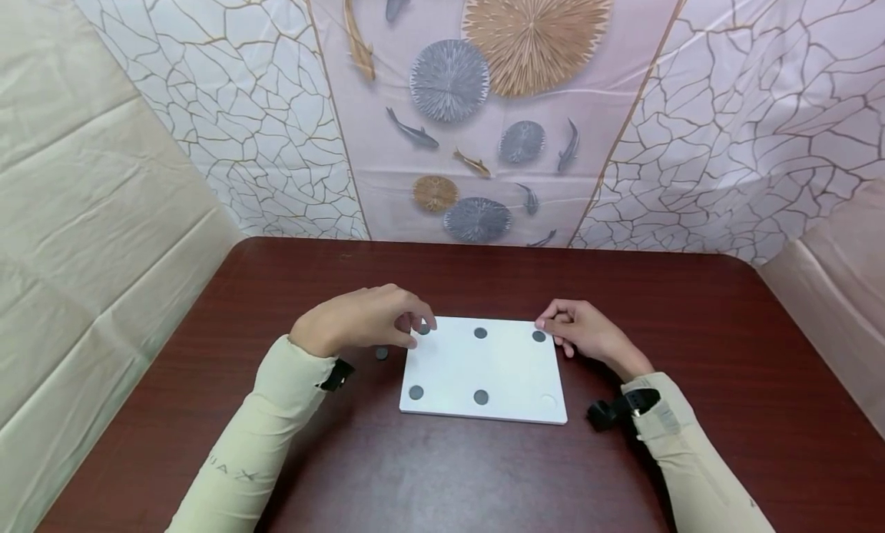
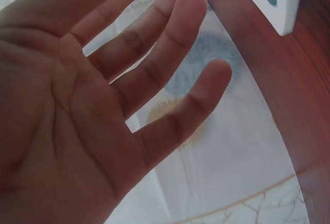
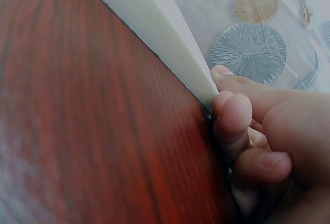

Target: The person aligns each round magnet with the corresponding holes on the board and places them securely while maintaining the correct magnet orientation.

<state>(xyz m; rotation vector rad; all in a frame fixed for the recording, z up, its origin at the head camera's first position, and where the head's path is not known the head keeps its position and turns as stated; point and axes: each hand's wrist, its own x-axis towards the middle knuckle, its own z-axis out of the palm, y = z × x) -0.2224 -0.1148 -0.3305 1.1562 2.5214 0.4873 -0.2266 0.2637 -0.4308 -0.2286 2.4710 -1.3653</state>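
Note:
A white rectangular board (image 1: 484, 372) lies on the table, with several dark grey discs set in round spots along its two long edges. Its near right spot (image 1: 548, 401) is a pale, bare circle. My left hand (image 1: 366, 318) hovers over the far left corner, fingers loosely bent around the disc (image 1: 425, 329) there; in the left wrist view its palm and fingers hold nothing. My right hand (image 1: 584, 329) pinches the board's far right corner, beside another disc (image 1: 539, 336). In the right wrist view its fingertips (image 3: 232, 113) are at the board's corner.
One loose dark disc (image 1: 382, 353) lies on the brown table (image 1: 429, 471) left of the board, below the left hand. A patterned cloth (image 1: 477, 134) hangs behind the table's far edge. Black wrist devices (image 1: 615, 408) sit on the sleeves.

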